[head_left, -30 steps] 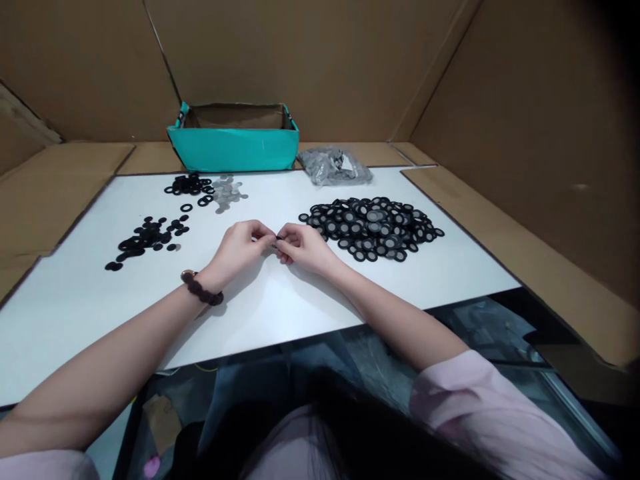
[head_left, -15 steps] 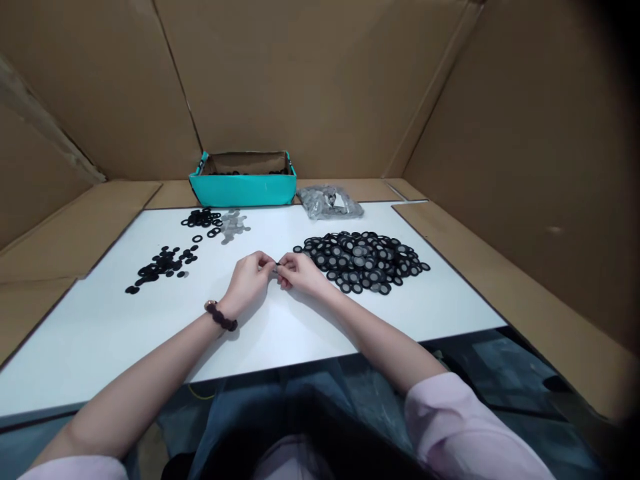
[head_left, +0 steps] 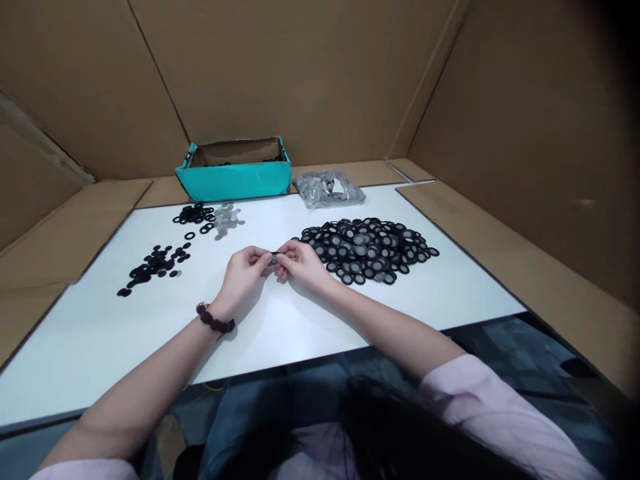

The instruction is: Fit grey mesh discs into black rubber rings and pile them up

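Left hand and right hand pinch one disc between fingers; one box holds black pieces, one bag grey ones.

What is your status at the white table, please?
Left hand and right hand: both pinching one small disc. Small disc: dark, partly covered. Disc pile close by right hand; nothing seen in the way.

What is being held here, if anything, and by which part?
A small dark piece, pinched near its opposite sides by the fingertips of the left hand and right hand; fingers hide much of it.
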Available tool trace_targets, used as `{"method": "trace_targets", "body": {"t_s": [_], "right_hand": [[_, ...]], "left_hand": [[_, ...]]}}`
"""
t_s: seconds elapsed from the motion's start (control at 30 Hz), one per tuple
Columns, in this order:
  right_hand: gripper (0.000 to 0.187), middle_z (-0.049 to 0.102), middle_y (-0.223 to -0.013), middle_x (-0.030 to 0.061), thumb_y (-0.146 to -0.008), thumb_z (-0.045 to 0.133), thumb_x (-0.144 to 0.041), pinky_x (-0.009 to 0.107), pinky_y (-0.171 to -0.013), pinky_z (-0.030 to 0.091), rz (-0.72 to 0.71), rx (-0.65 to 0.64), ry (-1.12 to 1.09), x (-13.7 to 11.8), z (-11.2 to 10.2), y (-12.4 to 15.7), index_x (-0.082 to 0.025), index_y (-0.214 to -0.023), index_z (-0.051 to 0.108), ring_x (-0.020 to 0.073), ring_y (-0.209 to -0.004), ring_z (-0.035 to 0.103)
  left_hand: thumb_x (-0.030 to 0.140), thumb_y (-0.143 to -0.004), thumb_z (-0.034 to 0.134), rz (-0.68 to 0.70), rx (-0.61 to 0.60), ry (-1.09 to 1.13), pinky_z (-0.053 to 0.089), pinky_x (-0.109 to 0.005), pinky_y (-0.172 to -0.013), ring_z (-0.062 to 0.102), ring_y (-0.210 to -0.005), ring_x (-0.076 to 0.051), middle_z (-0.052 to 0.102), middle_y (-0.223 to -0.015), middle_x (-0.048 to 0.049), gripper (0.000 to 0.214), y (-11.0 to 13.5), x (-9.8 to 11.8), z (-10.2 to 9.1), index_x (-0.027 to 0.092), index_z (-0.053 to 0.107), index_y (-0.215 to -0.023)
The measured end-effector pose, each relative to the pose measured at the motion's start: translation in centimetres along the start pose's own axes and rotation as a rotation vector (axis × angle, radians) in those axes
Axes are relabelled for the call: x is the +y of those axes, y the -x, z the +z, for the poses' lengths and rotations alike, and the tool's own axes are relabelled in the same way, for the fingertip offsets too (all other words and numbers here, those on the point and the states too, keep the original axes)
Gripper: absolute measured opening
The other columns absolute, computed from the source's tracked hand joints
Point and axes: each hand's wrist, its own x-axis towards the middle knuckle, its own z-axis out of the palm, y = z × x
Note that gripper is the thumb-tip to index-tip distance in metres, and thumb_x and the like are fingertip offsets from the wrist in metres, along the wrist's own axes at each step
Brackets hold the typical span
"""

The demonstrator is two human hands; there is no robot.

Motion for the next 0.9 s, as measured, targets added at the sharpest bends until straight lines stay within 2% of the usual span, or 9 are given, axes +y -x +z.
{"method": "trace_targets", "body": {"t_s": [0.13, 0.37, 0.5, 0.67, 0.77, 0.9], "right_hand": [[0.011, 0.056, -0.052, -0.0034, -0.082, 0.049, -0.009, 0.017, -0.044, 0.045, 0.008, -0.038, 0.019, 0.2, 0.4, 0.1, -0.015, -0.072, 0.047, 0.0071, -0.042, 0.054], [0.005, 0.056, -0.060, -0.0026, -0.081, 0.049, -0.014, 0.018, -0.050, 0.047, -0.173, -0.029, 0.221, 0.5, 0.3, 0.7, -0.015, -0.077, 0.049, 0.0067, -0.048, 0.055], [0.005, 0.056, -0.060, -0.0023, -0.080, 0.049, -0.013, 0.019, -0.048, 0.048, -0.137, 0.021, 0.199, -0.1, 0.3, 0.9, -0.015, -0.075, 0.050, 0.0070, -0.048, 0.054], [0.009, 0.056, -0.057, -0.0021, -0.081, 0.048, -0.011, 0.018, -0.046, 0.045, -0.057, 0.011, 0.201, -0.2, 0.4, 0.9, -0.015, -0.073, 0.048, 0.0070, -0.044, 0.054], [0.009, 0.056, -0.059, -0.0021, -0.082, 0.048, -0.011, 0.017, -0.046, 0.045, -0.087, 0.009, 0.250, -0.2, 0.3, 1.0, -0.015, -0.074, 0.049, 0.0062, -0.044, 0.054], [0.009, 0.056, -0.059, -0.0019, -0.081, 0.048, -0.011, 0.017, -0.046, 0.045, -0.114, 0.004, 0.269, -0.4, 0.1, 1.1, -0.015, -0.073, 0.050, 0.0063, -0.045, 0.054]], "left_hand": [[0.037, -0.069, 0.063, -0.016, 0.046, 0.056, 0.049, -0.033, -0.071, 0.064, -0.069, -0.019, 0.067, -0.072, -0.0078, 0.026, 0.6, 0.1, 0.0, 0.012, 0.059, -0.076], [0.039, -0.073, 0.057, 0.077, 0.068, -0.075, 0.046, -0.034, -0.072, 0.062, -0.072, -0.020, 0.067, -0.075, -0.0083, 0.025, 0.6, -0.2, -0.1, 0.014, 0.061, -0.075], [0.039, -0.074, 0.055, 0.099, 0.064, -0.127, 0.045, -0.034, -0.075, 0.061, -0.077, -0.021, 0.068, -0.080, -0.0089, 0.026, 0.8, 0.0, -0.1, 0.015, 0.062, -0.075], [0.036, -0.073, 0.056, 0.082, 0.078, -0.137, 0.045, -0.034, -0.075, 0.061, -0.078, -0.021, 0.068, -0.079, -0.0090, 0.022, 1.2, 0.1, 0.0, 0.015, 0.062, -0.074], [0.037, -0.074, 0.054, 0.105, 0.118, -0.133, 0.045, -0.033, -0.075, 0.061, -0.080, -0.021, 0.067, -0.081, -0.0085, 0.022, 1.1, -0.2, 0.2, 0.016, 0.060, -0.075], [0.039, -0.075, 0.053, 0.129, 0.114, -0.160, 0.045, -0.033, -0.076, 0.060, -0.082, -0.021, 0.066, -0.083, -0.0081, 0.024, 1.1, -0.2, 0.4, 0.016, 0.059, -0.077]]}}
